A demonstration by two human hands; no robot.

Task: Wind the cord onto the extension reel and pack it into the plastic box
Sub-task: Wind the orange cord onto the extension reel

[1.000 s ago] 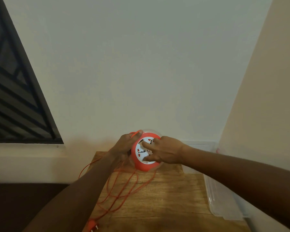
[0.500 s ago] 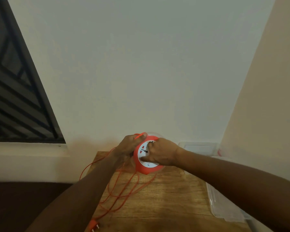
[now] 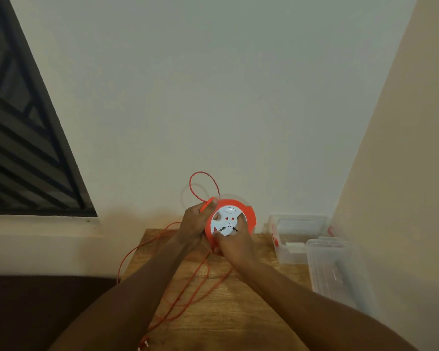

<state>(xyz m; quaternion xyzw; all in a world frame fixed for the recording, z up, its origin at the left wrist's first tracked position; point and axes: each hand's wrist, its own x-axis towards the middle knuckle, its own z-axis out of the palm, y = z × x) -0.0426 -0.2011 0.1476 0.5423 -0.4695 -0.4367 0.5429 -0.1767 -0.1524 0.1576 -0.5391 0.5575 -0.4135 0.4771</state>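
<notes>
The round orange extension reel (image 3: 249,216), with a white socket face, is held upright above the far end of the wooden table (image 3: 238,320). My left hand (image 3: 197,221) grips its left rim and pinches the orange cord (image 3: 203,182), which loops up above the reel. My right hand (image 3: 235,243) holds the reel's lower front, fingers on the white face. Loose cord trails down across the table to the plug (image 3: 143,345) at the near edge. The clear plastic box (image 3: 298,236) stands open at the right.
A clear lid (image 3: 338,272) lies in front of the box along the right wall. A white wall stands close behind the table. A dark window grille (image 3: 23,148) is at the left, and cord hangs over the table's left edge.
My right hand has slid from the reel's face down to its lower front, showing the sockets. A loop of cord now rises above the reel. The view has tilted down.
</notes>
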